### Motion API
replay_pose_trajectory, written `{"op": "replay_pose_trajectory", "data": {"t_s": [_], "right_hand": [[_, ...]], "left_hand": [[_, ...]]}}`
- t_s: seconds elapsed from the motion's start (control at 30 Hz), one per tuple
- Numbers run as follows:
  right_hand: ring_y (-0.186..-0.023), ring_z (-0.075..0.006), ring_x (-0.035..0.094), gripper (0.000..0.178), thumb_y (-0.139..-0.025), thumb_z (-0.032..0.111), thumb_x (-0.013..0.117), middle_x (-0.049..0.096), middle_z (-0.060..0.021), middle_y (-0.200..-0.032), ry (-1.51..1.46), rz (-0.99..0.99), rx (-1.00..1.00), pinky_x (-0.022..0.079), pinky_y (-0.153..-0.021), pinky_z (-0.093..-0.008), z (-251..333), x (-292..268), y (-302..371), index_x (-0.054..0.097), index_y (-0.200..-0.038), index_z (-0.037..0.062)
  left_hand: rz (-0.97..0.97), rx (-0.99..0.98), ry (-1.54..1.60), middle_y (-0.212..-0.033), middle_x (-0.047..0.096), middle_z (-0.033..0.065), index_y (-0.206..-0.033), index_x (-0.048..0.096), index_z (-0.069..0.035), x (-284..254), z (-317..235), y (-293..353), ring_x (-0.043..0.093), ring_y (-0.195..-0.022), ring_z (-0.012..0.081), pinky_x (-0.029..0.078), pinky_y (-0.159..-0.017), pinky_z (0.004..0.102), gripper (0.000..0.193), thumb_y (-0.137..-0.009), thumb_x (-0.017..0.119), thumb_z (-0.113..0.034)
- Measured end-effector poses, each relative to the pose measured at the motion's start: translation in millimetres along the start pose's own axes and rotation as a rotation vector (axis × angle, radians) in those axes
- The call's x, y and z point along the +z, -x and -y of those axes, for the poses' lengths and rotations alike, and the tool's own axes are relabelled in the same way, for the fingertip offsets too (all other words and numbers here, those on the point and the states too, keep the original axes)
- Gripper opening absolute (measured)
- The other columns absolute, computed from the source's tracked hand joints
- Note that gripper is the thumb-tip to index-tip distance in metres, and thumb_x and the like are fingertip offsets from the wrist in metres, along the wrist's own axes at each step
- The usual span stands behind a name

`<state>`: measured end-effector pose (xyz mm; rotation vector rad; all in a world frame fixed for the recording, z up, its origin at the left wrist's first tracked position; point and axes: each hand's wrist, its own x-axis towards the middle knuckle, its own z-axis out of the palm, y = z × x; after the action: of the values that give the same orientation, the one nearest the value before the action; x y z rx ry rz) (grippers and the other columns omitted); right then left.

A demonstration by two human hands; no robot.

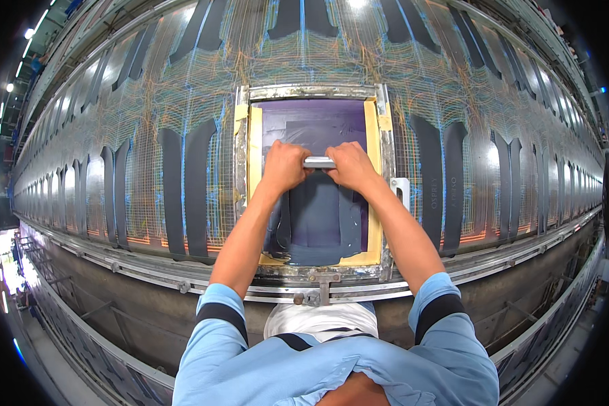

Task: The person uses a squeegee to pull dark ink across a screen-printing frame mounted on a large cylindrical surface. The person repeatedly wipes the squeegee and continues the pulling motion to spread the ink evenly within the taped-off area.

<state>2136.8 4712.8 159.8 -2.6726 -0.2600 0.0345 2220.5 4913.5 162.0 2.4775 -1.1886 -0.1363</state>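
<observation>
"What colours fill the frame [311, 92]?"

"Yellow tape [370, 125], purple mesh [348, 111], dark grey ink [318, 216]; silver handle [319, 162]."

"And the table [142, 169]?"

"Grey, criss-crossed by orange, green and blue lines [304, 57]. 2 light-blue sleeves [216, 296] show black bands [223, 317]."

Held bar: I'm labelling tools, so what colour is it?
The bar is silvery grey, seen in the head view.

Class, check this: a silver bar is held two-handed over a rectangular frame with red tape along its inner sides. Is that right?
Not quite: the tape is yellow, not red, as the head view shows. The silver bar is indeed held two-handed over the rectangular frame.
</observation>
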Motion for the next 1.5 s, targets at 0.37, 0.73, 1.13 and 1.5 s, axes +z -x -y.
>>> {"op": "replay_pose_trajectory", "data": {"t_s": [0.37, 0.73, 1.13, 1.5], "right_hand": [[-0.088, -0.0325, 0.065, 0.026, -0.068, 0.015, 0.080, 0.068, -0.0119, -0.082, -0.065, 0.028, -0.092, 0.046, -0.087, -0.0448, 49.2, 16.1, 90.6, 0.066, -0.088, 0.0074], [-0.086, -0.0366, 0.068, 0.022, -0.071, 0.014, 0.079, 0.070, -0.0133, -0.083, -0.029, -0.033, -0.012, 0.049, -0.079, -0.0502, 18.4, 23.7, 47.7, 0.063, -0.085, 0.0086], [-0.094, -0.0417, 0.069, 0.027, -0.097, 0.032, 0.070, 0.073, -0.0200, -0.101, -0.130, -0.475, 0.921, 0.052, -0.085, -0.0498, -43.5, 10.4, 131.5, 0.069, -0.103, 0.0064], [-0.084, -0.0338, 0.072, 0.021, -0.097, 0.027, 0.069, 0.072, -0.0178, -0.088, -0.315, -0.678, 0.693, 0.052, -0.075, -0.0433, 20.8, -10.2, 99.5, 0.067, -0.096, 0.0061]], "left_hand": [[0.088, 0.050, -0.030, -0.078, 0.070, 0.0070, -0.082, 0.073, -0.014, -1.1, -51.0, 94.9, 0.067, -0.080, 0.0289, 0.042, -0.078, 0.0437, 0.022, -0.063, 0.082, -0.012], [-0.034, 0.046, 0.034, -0.075, 0.070, 0.0098, -0.080, 0.073, -0.012, 16.4, -26.8, 54.1, 0.068, -0.077, 0.0304, 0.043, -0.078, 0.0448, 0.015, -0.068, 0.082, -0.015], [-0.052, -0.010, 0.013, -0.095, 0.069, -0.0010, -0.094, 0.072, -0.014, 17.4, -91.0, 165.4, 0.062, -0.094, 0.0214, 0.043, -0.085, 0.0389, 0.037, -0.059, 0.081, -0.008], [-0.109, -0.047, 0.051, -0.104, 0.073, -0.0024, -0.099, 0.074, -0.014, -38.8, -48.3, 203.2, 0.064, -0.097, 0.0207, 0.044, -0.087, 0.0388, 0.039, -0.061, 0.081, -0.008]]}}
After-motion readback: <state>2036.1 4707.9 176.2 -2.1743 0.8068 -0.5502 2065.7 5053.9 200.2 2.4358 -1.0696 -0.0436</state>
